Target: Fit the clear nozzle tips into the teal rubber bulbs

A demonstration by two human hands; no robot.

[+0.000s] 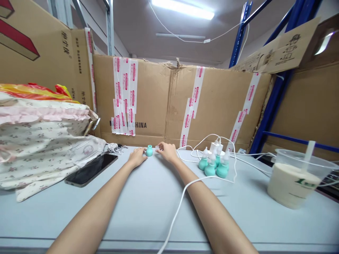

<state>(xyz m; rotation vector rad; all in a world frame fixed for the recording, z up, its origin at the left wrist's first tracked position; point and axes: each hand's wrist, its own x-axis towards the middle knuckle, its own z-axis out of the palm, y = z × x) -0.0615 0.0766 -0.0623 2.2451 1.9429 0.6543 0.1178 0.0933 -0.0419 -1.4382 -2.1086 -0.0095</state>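
A small teal squeeze bulb (149, 151) with an open neck stands upright on the grey table, between my two hands. My left hand (137, 157) rests on the table just left of it, fingers apart, with the fingertips at or very near its side. On the other side, my right hand (167, 151) has its thumb and fingers closed on a small clear plastic piece (157, 147), partly hidden by the fingers. Several teal bulbs with clear pointed tops (210, 168) stand in a cluster to the right of my right forearm.
At left lie a black phone (91, 170), keys (120, 149) and a floral cloth bag (45, 141). A white cable (182, 197) crosses over my right forearm. White chargers (216, 146) sit behind the bulb cluster. A drink cup with straw (293, 183) stands right. Cardboard (153, 95) walls the back.
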